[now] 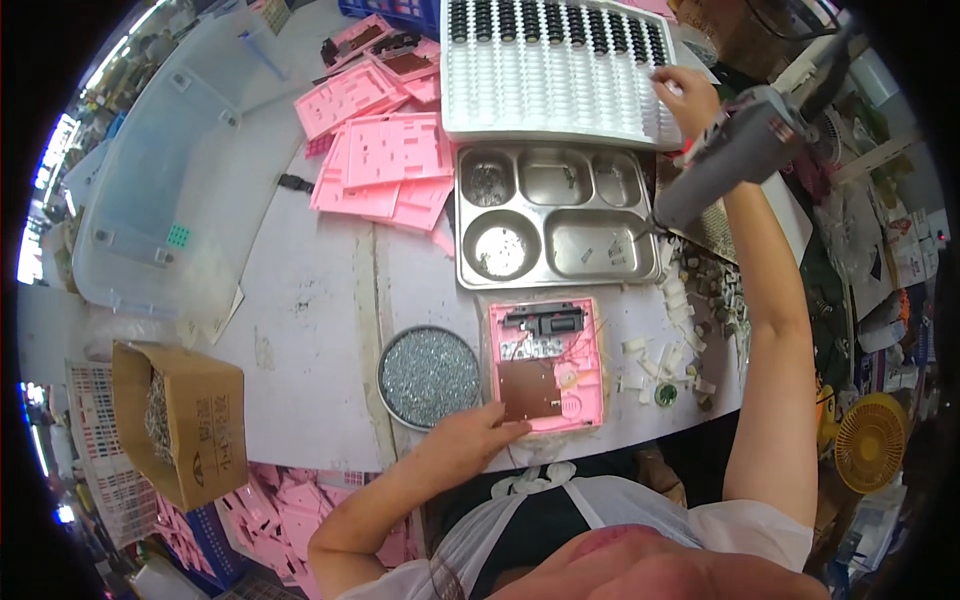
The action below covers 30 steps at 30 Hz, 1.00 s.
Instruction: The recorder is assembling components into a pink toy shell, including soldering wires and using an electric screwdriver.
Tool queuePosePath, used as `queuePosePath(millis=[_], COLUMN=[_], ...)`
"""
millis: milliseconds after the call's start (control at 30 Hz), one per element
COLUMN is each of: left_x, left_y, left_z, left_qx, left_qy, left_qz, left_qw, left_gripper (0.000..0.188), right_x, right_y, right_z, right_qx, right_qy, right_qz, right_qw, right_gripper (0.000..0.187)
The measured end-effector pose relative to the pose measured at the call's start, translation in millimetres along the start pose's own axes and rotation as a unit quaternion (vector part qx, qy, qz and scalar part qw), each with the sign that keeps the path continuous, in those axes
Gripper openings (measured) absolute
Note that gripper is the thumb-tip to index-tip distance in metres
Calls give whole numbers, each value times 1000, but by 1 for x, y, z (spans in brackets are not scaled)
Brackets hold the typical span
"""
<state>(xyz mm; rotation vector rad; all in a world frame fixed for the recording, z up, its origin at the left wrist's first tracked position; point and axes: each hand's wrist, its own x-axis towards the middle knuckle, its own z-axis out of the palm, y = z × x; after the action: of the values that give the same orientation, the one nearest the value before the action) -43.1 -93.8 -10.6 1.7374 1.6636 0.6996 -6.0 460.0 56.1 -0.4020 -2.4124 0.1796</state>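
Observation:
A pink plastic casing (592, 385) lies face up near the table's front edge. Inside it are a brown circuit board (530, 388), a black module (545, 319) and thin wires. My left hand (468, 440) grips the casing's lower left corner, thumb on one side and fingers along the bottom edge. Far right, my right hand (692, 103) is over the right edge of a white ribbed tray (550, 98), fingers curled in a pinch. What they hold is too small to tell. Black cylindrical parts (530, 20) stand in rows at the tray's back.
A round tin of small metal screws (430, 375) sits left of the casing. Behind is a steel compartment tray (548, 215). Stacked pink casings (395, 150), a clear bin (150, 220) and a cardboard box (200, 420) are leftward. A grey tool (725, 160) hangs above my right forearm.

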Motion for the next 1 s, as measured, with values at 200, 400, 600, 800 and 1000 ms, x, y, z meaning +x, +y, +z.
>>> queuePosePath(millis=[200,400,600,800,1000], left_x=[-3,-6,-5,-4,3], left_y=[1,-1,-5,1,9], left_z=[1,3,6,9,20], left_qx=[-18,-17,-43,-25,-9], left_qy=[14,22,49,53,63], left_qz=[-5,-9,1,-14,-15], left_qw=[1000,1000,998,998,998], left_gripper=[31,31,36,31,31], right_x=[55,70,38,-125,-267], right_y=[-8,-9,-93,-72,-256], right_z=[74,75,-23,-116,-87], right_qx=[-167,-179,315,583,403], right_qy=[107,81,312,242,-86], right_qz=[-125,-154,136,245,317], right_qw=[972,968,886,736,854], right_gripper=[19,15,19,17,23])
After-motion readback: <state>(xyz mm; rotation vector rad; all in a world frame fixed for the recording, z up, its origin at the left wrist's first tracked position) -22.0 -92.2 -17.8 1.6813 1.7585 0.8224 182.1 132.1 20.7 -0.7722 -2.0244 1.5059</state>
